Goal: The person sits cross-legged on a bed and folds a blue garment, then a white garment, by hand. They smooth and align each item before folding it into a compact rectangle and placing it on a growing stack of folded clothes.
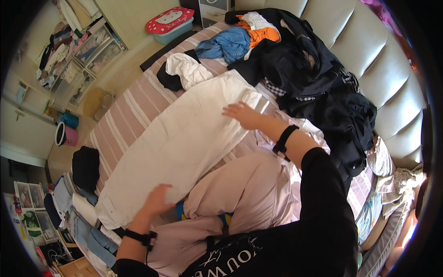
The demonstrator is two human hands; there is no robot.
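Observation:
A pair of white trousers (169,142), folded lengthwise, lies stretched diagonally across a striped bedsheet (138,104) in front of my crossed legs. My right hand (244,116) is over the upper right end, fingers apart; whether it touches the cloth I cannot tell. Near the lower left end, my left hand (157,200) hangs at the near edge with its fingers spread and nothing in them. Light creases run over the white fabric. Both wrists wear black straps.
Dark clothes (304,76) are heaped by the padded headboard (360,38). A blue denim garment (225,45), an orange garment (263,35) and a crumpled white garment (188,71) lie at the far side. Folded jeans (90,235) and a black folded garment (86,169) line the left edge.

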